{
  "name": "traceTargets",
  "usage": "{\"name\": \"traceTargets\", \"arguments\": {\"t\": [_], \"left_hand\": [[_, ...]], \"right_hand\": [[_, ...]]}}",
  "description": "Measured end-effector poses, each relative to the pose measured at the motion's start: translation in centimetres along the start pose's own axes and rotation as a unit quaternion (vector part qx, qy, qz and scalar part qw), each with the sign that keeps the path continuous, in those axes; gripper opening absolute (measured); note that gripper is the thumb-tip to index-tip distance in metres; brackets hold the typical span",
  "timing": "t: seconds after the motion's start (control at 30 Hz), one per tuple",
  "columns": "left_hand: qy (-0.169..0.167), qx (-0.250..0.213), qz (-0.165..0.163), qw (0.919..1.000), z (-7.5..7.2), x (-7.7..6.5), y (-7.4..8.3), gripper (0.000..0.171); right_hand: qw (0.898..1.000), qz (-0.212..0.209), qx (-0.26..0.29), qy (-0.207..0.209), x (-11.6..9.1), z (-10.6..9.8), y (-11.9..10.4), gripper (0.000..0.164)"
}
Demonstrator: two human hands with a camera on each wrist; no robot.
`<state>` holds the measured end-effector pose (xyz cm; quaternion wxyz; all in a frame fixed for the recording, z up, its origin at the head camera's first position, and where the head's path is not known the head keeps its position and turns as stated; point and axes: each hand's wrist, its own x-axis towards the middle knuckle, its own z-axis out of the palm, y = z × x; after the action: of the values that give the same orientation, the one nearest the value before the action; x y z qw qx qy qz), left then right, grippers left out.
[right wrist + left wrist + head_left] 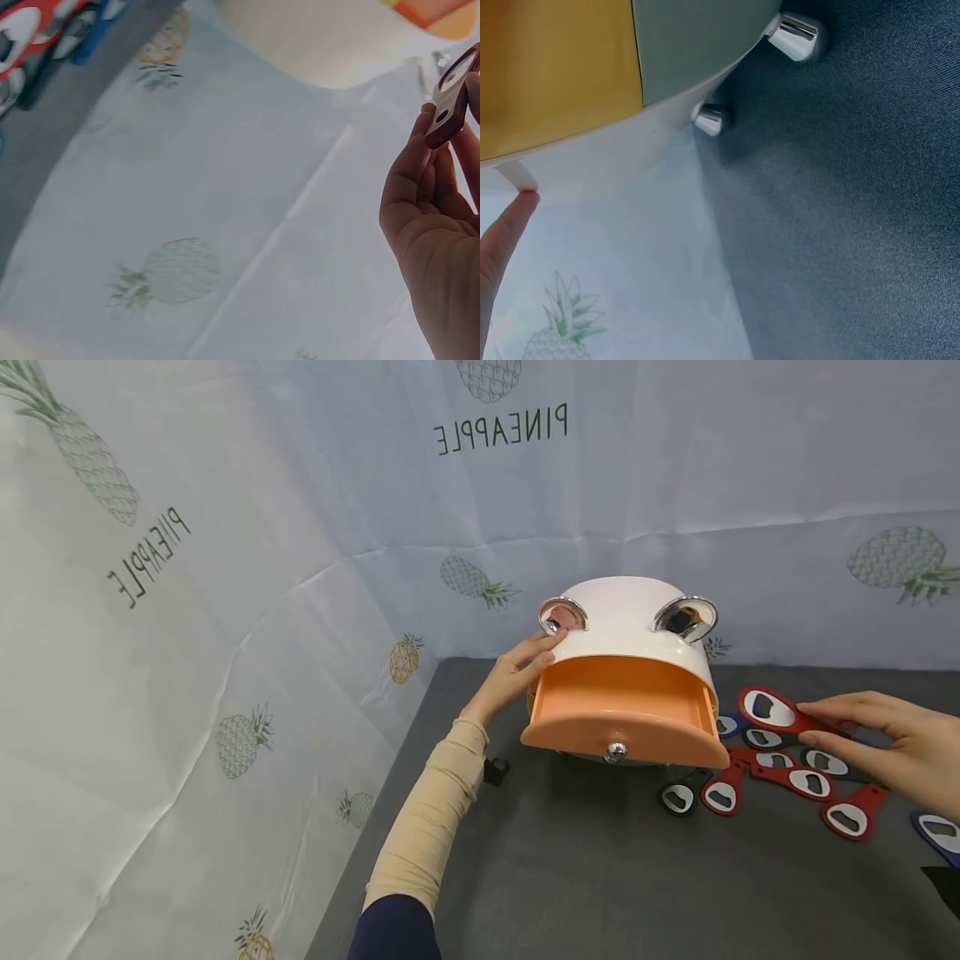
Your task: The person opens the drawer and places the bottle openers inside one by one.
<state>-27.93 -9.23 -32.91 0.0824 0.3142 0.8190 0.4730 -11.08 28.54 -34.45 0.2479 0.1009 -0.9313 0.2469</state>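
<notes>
Step in hand, as judged: one red bottle opener (778, 711) is held up beside an extended orange drawer (570, 732) while its white cabinet (622, 614) is steadied. The right hand (900, 743) pinches the opener by its handle between thumb and fingers, above the other bottle openers (810, 783) on the tabletop (637, 885). The left hand (517, 672), fingers extended, touches the cabinet's side; no grip is evident. The drawer lies between the hands, its silver knob (616, 750) facing the person.

The next move, in the inspector's judgement, calls for a firm pinch, clearance over the drawer's edge and light left-hand support.

The left wrist view shows metal feet (795, 39) and a grey-green panel (697, 45), neither distinguishable in the head view. The right wrist view shows the hole (442, 115) in the opener's handle, which the head view does not.
</notes>
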Motion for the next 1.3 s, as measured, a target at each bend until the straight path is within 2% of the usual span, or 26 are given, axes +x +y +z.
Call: {"name": "traceTargets", "arguments": {"t": [0.17, 0.23, 0.4, 0.57, 0.8, 0.87, 1.0, 1.1, 1.3], "left_hand": [[0.002, -0.003, -0.001, 1.0, 0.0, -0.2, 0.0, 0.044], [0.002, -0.001, 0.0, 1.0, 0.0, -0.2, 0.0, 0.043], [0.0, -0.005, 0.002, 1.0, -0.1, -0.2, -0.2, 0.044], [-0.003, -0.005, 0.002, 1.0, -0.1, -0.2, -0.1, 0.044], [0.001, 0.001, 0.002, 1.0, 0.0, -0.2, -0.1, 0.044], [0.005, -0.001, 0.005, 1.0, 0.1, -0.2, -0.2, 0.044], [0.014, -0.004, 0.008, 0.9999, 0.4, 0.4, -1.6, 0.043], [0.02, 0.0, 0.01, 0.9998, 0.6, 1.1, -3.0, 0.043], [0.03, 0.005, 0.019, 0.9993, 0.7, 1.2, -3.5, 0.043]], "right_hand": [[1.0, 0.013, 0.001, -0.024, 1.7, -0.2, -2.0, 0.031], [1.0, 0.0, 0.01, -0.024, 2.5, 0.0, -2.8, 0.031], [0.997, -0.018, 0.067, -0.024, 4.3, 0.7, -4.9, 0.033], [0.99, -0.04, 0.134, -0.029, 5.7, 1.9, -6.4, 0.036], [0.974, -0.012, 0.22, -0.054, 6.8, 4.5, -7.8, 0.042], [0.973, -0.024, 0.224, -0.053, 7.0, 5.1, -8.2, 0.042], [0.97, -0.033, 0.233, -0.061, 7.2, 5.9, -8.8, 0.041], [0.97, -0.02, 0.229, -0.075, 7.2, 6.2, -9.1, 0.036], [0.97, 0.003, 0.222, -0.096, 7.1, 6.4, -9.9, 0.029]]}}
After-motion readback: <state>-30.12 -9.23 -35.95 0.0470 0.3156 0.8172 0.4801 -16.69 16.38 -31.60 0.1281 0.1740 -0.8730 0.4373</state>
